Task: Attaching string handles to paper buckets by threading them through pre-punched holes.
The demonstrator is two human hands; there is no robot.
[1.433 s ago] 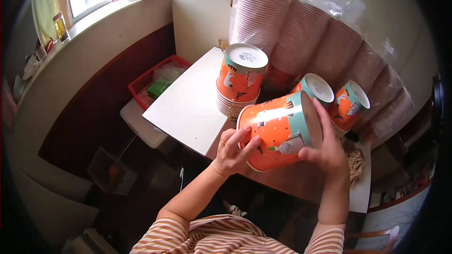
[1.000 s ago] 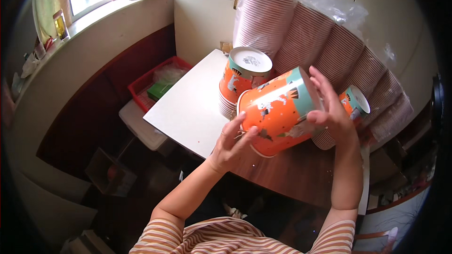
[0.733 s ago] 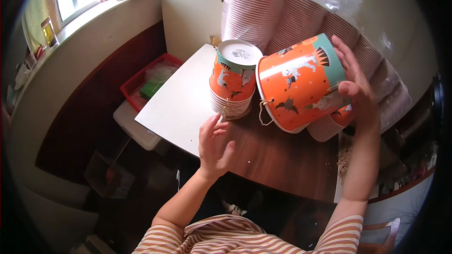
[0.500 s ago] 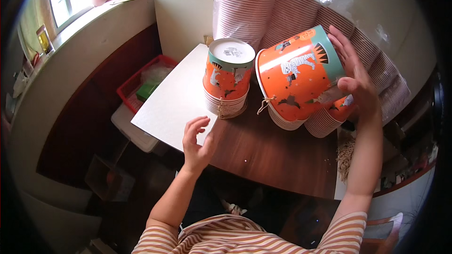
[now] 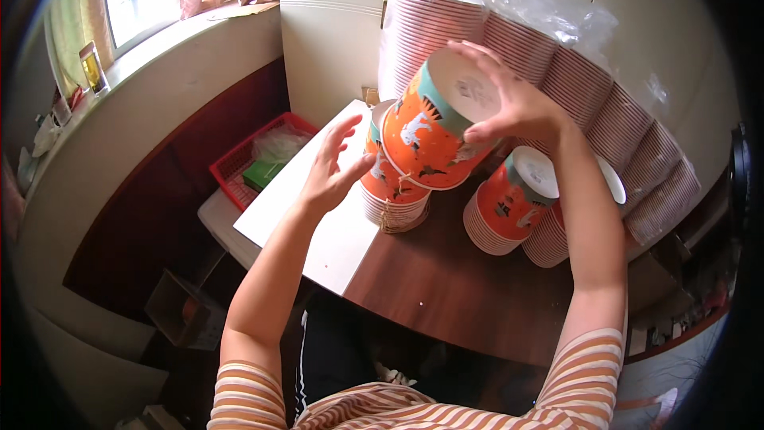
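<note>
Orange tub (image 5: pixel 426 139) shifted left, tilted between hands (image 5: pixel 328 175) (image 5: pixel 527 108).

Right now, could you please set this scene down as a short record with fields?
Right hand: grips orange bucket, tilted, base up
Left hand: open, holding nothing
Nearest to left hand: left bucket stack, partly hidden behind held one
Table, right: two inverted bucket stacks
Behind: tall plastic-wrapped stacks
Beyond table's left edge: red basket

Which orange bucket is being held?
The tilted bucket in the right hand; the other orange ones top upside-down stacks on the table.
</note>
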